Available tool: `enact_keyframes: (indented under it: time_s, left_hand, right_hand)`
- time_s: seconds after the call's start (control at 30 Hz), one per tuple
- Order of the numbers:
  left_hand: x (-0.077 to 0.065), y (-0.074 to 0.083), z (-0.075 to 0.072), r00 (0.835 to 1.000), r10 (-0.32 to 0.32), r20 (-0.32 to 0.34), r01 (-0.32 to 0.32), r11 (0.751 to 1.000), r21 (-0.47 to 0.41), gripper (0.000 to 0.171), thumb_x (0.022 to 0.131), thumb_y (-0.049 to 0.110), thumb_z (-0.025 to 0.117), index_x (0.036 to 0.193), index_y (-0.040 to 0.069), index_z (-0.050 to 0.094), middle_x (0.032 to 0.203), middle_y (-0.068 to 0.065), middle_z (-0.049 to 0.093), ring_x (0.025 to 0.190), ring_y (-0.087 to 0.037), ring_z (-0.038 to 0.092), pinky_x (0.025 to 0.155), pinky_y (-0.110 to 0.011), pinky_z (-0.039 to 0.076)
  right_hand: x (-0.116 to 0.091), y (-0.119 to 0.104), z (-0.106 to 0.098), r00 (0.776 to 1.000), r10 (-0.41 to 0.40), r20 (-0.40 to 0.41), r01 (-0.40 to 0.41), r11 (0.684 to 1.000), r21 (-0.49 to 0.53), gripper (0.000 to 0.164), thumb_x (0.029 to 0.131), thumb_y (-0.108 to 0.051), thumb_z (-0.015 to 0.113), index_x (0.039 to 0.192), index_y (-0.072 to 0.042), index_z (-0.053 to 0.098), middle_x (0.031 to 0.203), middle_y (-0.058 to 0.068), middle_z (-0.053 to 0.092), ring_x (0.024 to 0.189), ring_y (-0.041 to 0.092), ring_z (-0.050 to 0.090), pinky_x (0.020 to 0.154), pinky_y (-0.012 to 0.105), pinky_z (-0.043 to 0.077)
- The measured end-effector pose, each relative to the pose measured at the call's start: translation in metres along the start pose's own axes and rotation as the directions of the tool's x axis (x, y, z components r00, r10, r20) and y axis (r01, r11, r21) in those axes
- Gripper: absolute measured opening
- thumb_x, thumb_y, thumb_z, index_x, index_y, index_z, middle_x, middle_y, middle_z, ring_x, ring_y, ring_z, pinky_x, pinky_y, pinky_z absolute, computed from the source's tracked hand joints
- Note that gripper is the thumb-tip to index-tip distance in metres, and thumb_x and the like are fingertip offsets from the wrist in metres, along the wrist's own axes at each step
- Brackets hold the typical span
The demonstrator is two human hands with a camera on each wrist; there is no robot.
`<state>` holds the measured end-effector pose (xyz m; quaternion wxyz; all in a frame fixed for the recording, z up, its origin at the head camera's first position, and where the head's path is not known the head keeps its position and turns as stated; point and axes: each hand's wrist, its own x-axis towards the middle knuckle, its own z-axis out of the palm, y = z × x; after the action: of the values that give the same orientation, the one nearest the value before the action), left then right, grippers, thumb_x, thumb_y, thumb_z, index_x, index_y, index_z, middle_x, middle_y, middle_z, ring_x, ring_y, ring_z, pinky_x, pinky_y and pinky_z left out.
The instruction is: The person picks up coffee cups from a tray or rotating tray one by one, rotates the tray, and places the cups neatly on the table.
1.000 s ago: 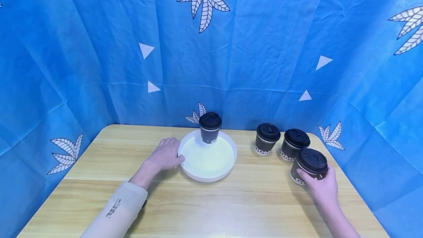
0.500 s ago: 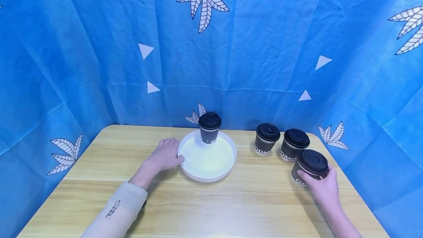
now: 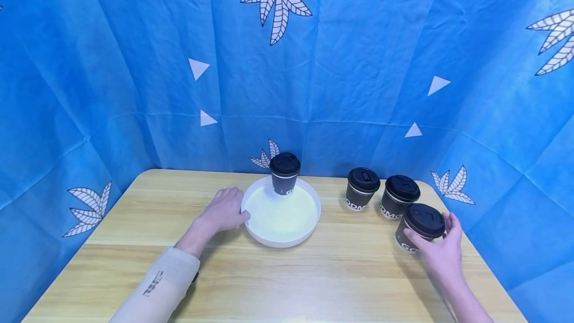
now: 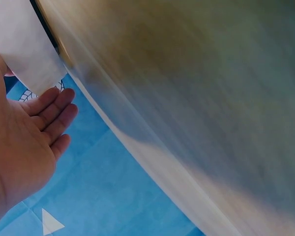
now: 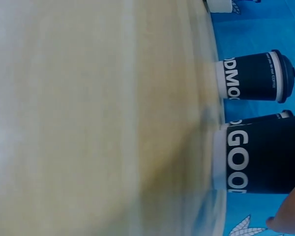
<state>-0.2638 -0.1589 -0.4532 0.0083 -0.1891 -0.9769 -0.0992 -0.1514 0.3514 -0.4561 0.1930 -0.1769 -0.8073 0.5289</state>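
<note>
A round white tray (image 3: 281, 237) with a low rim lies on the table, one lidded paper coffee cup (image 3: 284, 183) upright at its far side. My left hand (image 3: 226, 208) holds the tray's left rim, thumb over the edge. In the left wrist view, the fingers of that hand (image 4: 27, 132) lie along the tray's outer wall (image 4: 27, 46). At the right, my right hand (image 3: 444, 250) surrounds another dark coffee cup (image 3: 408, 236) loosely; its thumb is at the cup's near side and its fingers stand off the far side. That cup (image 5: 270, 157) is upright on the table.
Two more lidded coffee cups, a left one (image 3: 358, 196) and a right one (image 3: 394, 206), stand behind the cup near my right hand. The wooden table (image 3: 287, 283) is bordered by a blue patterned curtain (image 3: 341, 74) at the back and sides.
My right hand has loosened: its fingers have moved right, away from the coffee cup, which stays nearly in place. The left hand and the tray have not moved.
</note>
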Motion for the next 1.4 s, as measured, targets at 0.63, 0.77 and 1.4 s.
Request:
enact_keyframes:
  time_s: [0.63,0.77,1.4]
  left_hand:
    - [-0.001,-0.001,0.0,1.0,-0.003,-0.002,0.003,1.0,-0.005,0.064,0.093,0.039,0.064,0.133,-0.01,0.055,0.132,-0.023,0.057,0.126,-0.039,0.05,0.118,-0.057,0.032]
    - [-0.002,-0.001,-0.001,1.0,-0.002,-0.002,0.002,1.0,-0.007,0.063,0.093,0.039,0.064,0.133,-0.009,0.055,0.131,-0.023,0.057,0.125,-0.039,0.05,0.118,-0.057,0.032]
    - [0.0,0.0,-0.001,1.0,-0.009,0.006,0.009,1.0,-0.008,0.061,0.092,0.039,0.064,0.132,-0.008,0.056,0.129,-0.021,0.058,0.123,-0.037,0.05,0.119,-0.056,0.032]
  right_hand:
    - [-0.001,-0.046,0.007,0.952,-0.298,-0.073,0.288,0.949,-0.127,0.112,0.076,-0.015,0.09,0.165,-0.021,0.021,0.167,0.005,0.026,0.153,0.027,0.021,0.123,0.058,0.02]
    - [-0.005,-0.055,0.017,0.938,-0.342,-0.06,0.332,0.935,-0.125,0.107,0.079,-0.014,0.089,0.164,-0.021,0.025,0.166,0.006,0.029,0.152,0.027,0.025,0.124,0.056,0.02]
    - [-0.002,-0.075,0.082,0.839,-0.538,0.085,0.544,0.837,-0.067,0.08,0.084,-0.006,0.082,0.153,-0.004,0.042,0.155,0.014,0.046,0.144,0.033,0.04,0.118,0.045,0.033]
